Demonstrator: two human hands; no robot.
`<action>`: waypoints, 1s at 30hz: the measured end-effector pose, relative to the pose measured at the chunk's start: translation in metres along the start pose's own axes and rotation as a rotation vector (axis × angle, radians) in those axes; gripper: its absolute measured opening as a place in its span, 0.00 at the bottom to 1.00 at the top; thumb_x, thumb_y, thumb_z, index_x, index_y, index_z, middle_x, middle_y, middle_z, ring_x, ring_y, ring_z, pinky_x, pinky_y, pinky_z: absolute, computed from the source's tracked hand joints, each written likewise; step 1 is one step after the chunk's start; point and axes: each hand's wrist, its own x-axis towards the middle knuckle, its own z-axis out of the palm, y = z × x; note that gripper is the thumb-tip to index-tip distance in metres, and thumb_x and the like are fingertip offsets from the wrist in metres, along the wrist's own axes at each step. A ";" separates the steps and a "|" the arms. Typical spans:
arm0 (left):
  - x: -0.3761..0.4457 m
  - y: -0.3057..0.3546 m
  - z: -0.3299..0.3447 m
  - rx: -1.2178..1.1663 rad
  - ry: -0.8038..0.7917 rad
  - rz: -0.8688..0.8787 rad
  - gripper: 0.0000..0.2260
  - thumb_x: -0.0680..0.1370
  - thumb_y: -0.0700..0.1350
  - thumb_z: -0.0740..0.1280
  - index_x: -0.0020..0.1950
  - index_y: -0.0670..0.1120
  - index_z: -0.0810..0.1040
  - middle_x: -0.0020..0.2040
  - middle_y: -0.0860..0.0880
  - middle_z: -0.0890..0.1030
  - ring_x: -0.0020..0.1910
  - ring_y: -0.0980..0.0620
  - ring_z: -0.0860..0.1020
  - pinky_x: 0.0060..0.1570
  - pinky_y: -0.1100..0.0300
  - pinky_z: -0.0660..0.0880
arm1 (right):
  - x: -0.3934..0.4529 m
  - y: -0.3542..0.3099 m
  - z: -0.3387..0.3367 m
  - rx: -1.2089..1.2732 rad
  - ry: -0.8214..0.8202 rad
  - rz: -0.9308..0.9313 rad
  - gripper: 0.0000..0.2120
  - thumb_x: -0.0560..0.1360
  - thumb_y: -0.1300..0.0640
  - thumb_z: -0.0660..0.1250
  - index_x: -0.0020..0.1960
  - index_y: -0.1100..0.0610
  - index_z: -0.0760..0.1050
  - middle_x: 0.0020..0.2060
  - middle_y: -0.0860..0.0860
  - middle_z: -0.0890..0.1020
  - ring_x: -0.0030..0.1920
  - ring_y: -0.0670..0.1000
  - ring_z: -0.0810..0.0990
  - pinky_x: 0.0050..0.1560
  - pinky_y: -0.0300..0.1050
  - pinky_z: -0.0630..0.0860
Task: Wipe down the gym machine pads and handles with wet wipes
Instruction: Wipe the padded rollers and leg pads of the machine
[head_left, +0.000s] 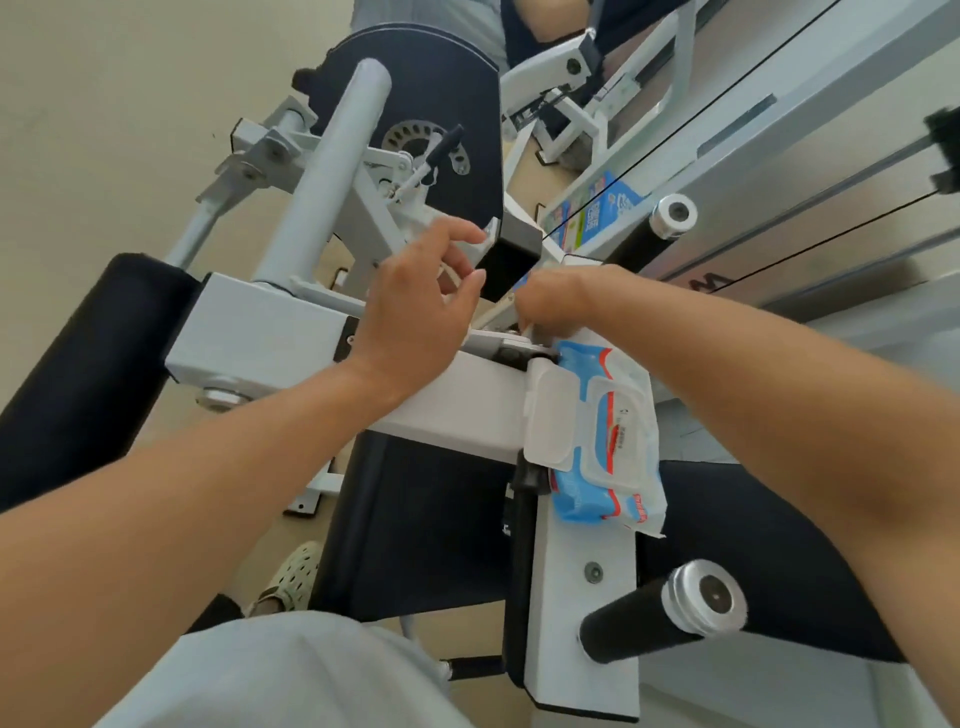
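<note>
A blue and white pack of wet wipes (605, 441) lay on the white frame (457, 400) of the gym machine, its long axis running from near to far, with the far end under the right hand. Its white flip lid (550, 415) stood open, swung out to the left over the frame. The right hand (558, 299) was curled at the pack's far end, fingers drawn together as if pinching something, though what they held could not be told. The left hand (415, 317) hovered just to its left, fingers apart and loosely bent, empty. A black handle (631, 626) with a silver end cap pointed toward the near right, below the pack. A dark pad (88, 369) lay at the left.
</note>
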 end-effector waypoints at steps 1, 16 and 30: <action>-0.002 -0.001 0.000 -0.002 -0.011 0.026 0.10 0.79 0.41 0.70 0.60 0.46 0.77 0.41 0.52 0.80 0.36 0.62 0.76 0.40 0.74 0.72 | 0.005 -0.002 0.003 -0.002 -0.089 -0.010 0.13 0.83 0.59 0.62 0.66 0.61 0.77 0.50 0.55 0.77 0.52 0.54 0.77 0.55 0.47 0.74; 0.002 -0.004 -0.003 -0.119 -0.014 -0.026 0.13 0.80 0.42 0.69 0.64 0.47 0.74 0.41 0.55 0.77 0.36 0.60 0.76 0.39 0.70 0.73 | 0.035 0.001 0.004 -0.083 -0.338 0.031 0.16 0.84 0.54 0.63 0.69 0.59 0.74 0.55 0.53 0.77 0.58 0.53 0.74 0.70 0.51 0.71; 0.004 -0.003 -0.007 -0.220 -0.029 -0.139 0.15 0.81 0.43 0.68 0.66 0.49 0.71 0.41 0.55 0.76 0.42 0.60 0.77 0.40 0.70 0.75 | 0.019 0.009 -0.002 0.153 -0.295 0.010 0.29 0.85 0.43 0.56 0.83 0.40 0.49 0.75 0.52 0.71 0.73 0.56 0.70 0.70 0.51 0.68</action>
